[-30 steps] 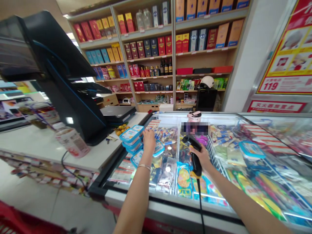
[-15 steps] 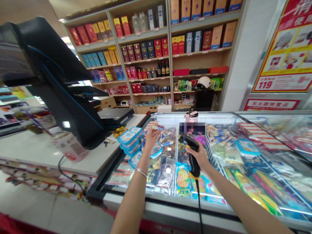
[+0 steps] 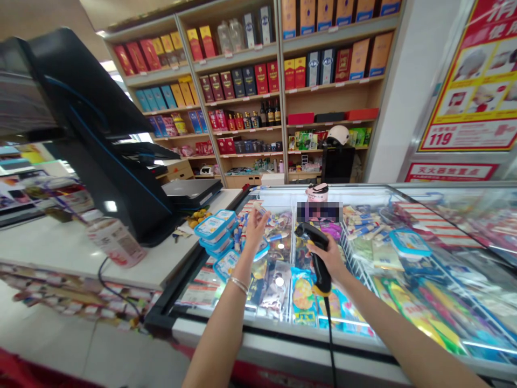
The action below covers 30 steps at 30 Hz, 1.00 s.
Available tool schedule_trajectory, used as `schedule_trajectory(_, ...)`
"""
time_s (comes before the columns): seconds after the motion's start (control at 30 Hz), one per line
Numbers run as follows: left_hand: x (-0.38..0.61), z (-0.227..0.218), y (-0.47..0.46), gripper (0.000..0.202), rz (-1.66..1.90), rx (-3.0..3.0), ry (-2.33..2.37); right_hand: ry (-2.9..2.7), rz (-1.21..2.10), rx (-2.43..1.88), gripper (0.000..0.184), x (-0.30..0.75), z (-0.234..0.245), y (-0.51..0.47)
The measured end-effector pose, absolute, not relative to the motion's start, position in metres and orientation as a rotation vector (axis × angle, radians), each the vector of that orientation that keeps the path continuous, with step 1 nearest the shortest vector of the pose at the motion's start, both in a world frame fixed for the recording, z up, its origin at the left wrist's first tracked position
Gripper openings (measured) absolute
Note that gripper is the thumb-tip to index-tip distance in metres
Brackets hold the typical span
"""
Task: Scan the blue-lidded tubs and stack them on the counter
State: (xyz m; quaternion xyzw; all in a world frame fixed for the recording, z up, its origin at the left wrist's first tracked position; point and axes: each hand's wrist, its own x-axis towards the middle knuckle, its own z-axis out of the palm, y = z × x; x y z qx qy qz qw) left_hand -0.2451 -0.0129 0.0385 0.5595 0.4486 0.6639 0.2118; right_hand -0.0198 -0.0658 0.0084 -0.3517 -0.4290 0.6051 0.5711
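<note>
My left hand (image 3: 255, 230) is raised over the glass-topped freezer (image 3: 283, 334), fingers pinched on what looks like a small packet (image 3: 259, 208). Just left of it, a stack of blue-rimmed tubs (image 3: 214, 227) sits at the freezer's corner, with one more tub (image 3: 226, 263) lying flat below. My right hand (image 3: 332, 260) is wrapped round a black barcode scanner (image 3: 319, 253) with a yellow base. The scanner's head points left toward my left hand, and its cable hangs down over the freezer's front edge.
A black till screen (image 3: 92, 124) stands on the white counter (image 3: 60, 248) at left, with a white carton (image 3: 116, 241) in front. Another blue tub (image 3: 406, 242) and a pink cup (image 3: 317, 192) rest on the freezer glass. Shelves of boxed goods (image 3: 283, 70) fill the back wall.
My left hand has lifted off the stack of tubs and turned upward with the small packet in its fingers. The right hand with the scanner has barely shifted.
</note>
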Motion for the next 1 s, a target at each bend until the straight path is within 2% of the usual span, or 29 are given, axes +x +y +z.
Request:
schedule_trajectory(0.13, -0.246, 0.04, -0.017, 0.03, 1.87, 1.697, 1.492, -1.002, 1.417, -0.816, 0.063, -0.02, 0.008, -0.066)
schedule_trajectory(0.4, -0.242, 0.037, -0.025, 0.031, 1.673, 1.908, 1.437, -1.008, 1.449, -0.823, 0.06, -0.02, 0.01, -0.068)
schedule_trajectory(0.67, -0.241, 0.033, -0.028, 0.031, 1.488, 2.229, 1.671, -1.026, 1.415, -0.842, 0.063, -0.02, 0.007, -0.067)
schedule_trajectory(1.0, -0.242, 0.029, -0.026, 0.037, 1.561, 2.158, 1.657, -1.099, 1.393, -0.829, 0.065, -0.021, 0.003, -0.066)
